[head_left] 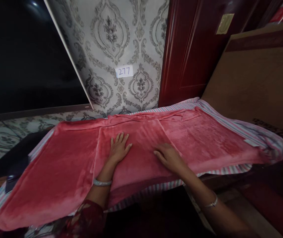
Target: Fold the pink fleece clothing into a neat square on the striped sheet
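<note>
A sleeve (89,215) is showing nearest, before a pink blanket (138,162) lying on a striped sheet (253,131). On the blanket's middle, the left hand (117,148) is resting spread, gripping nothing, apparently steadying it; the right hand (170,157) is blurring, its grip unclear. A box (258,82) is crowding the blanket's right end.

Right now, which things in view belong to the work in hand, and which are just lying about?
In use: left hand; right hand; pink plush cloth under them; striped cloth beneath it.

Just around: dark screen; paper marked 277; cardboard box.
</note>
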Tool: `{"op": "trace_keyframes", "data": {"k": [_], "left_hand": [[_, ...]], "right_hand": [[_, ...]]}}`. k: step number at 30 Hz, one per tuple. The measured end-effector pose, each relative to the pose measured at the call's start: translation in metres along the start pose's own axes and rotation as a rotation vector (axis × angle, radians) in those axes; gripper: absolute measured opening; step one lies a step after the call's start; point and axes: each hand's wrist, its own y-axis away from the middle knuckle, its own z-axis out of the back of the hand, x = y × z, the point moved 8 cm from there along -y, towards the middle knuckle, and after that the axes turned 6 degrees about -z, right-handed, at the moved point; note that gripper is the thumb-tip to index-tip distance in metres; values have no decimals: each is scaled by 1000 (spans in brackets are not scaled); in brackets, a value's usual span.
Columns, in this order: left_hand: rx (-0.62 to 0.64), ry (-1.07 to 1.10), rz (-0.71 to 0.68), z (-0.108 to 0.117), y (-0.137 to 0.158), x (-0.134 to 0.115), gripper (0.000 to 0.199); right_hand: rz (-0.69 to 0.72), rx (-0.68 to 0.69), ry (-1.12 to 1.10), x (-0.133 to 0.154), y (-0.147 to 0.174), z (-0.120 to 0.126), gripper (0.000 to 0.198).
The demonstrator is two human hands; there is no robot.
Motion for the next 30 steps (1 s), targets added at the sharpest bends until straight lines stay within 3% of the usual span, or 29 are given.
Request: {"op": "trace_keyframes", "data": {"k": [3, 9, 16, 30], "left_hand": [[-4, -6, -3, 0, 0, 0, 61], [-21, -9, -14, -2, 0, 2, 62], [-22, -9, -6, -2, 0, 2, 61], [21, -2, 28, 1, 5, -2, 63]], "right_hand": [[30, -41, 44, 6, -34, 5, 49], [-80, 79, 215, 9, -85, -23, 60], [-118, 191, 322, 0, -85, -61, 59], [-111, 174, 317, -3, -84, -61, 59]]}}
